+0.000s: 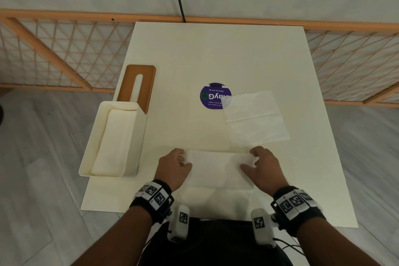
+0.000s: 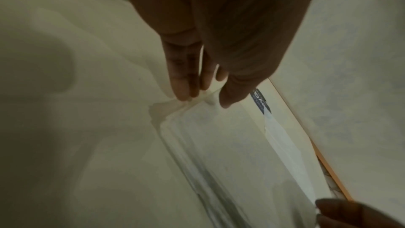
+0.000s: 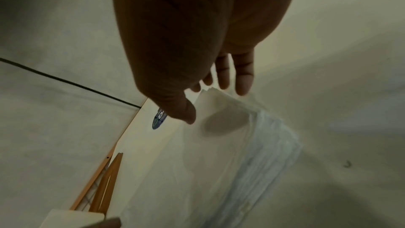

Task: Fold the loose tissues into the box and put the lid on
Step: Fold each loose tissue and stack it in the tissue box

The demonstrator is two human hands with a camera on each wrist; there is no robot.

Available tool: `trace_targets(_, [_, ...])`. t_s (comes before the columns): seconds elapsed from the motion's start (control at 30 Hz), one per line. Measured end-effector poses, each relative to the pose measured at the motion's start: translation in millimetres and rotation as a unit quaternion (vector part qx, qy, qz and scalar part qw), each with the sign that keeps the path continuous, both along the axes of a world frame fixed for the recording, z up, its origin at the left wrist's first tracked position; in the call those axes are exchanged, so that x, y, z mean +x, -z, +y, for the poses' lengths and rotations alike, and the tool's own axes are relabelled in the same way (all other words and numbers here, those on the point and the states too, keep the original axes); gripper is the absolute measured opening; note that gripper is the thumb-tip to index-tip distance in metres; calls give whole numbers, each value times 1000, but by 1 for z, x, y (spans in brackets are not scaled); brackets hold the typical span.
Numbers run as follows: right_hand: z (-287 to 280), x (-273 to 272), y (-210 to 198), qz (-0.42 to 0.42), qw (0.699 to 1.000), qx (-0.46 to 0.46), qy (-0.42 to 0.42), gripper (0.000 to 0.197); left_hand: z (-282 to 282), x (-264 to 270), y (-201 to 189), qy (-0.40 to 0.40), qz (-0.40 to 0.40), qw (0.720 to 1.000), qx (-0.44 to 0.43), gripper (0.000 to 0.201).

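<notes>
Folded tissue lies flat on the near middle of the white table, a hand at each end. Your left hand pinches its left corner between thumb and fingertips. Your right hand seems to pinch the right end, thumb on top; the wrist view is too dim to be sure. An unfolded tissue lies just beyond, partly covering a purple sticker. The open box, tissues inside, sits at the left edge, the wooden lid touching its far end.
</notes>
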State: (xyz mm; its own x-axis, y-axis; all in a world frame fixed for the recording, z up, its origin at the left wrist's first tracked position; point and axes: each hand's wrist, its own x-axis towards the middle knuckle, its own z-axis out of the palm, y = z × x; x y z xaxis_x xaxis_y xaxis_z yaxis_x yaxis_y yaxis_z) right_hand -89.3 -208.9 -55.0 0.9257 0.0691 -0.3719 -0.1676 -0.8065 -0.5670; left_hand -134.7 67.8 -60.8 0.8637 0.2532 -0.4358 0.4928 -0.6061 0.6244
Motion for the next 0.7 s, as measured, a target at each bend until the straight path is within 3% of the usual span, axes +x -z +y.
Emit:
trace_targets(0.13, [-3,4,1,97,993,-72,7,48,-3,4,2,62,47,994,71,11])
trace_targets(0.23, [0,5,4,112,990,-85,-3,32,-7,9,0,95,51,988,107,33])
trace_targets(0.27, [0,5,5,113,990,-84,1,29,-7,11,0,102,54,987,112,32])
trace_targets(0.4, [-6,10,2,106,992,-59,36,43,-7,24,-15,45,54,991,113,12])
trace_targets(0.57, [-28,17,-1,80,994,-16,68,51,-39,80,-32,47,16,997,64,22])
trace_targets(0.7, [-47,23,-9,63,992,12,107,46,-83,143,-28,90,54,990,90,34])
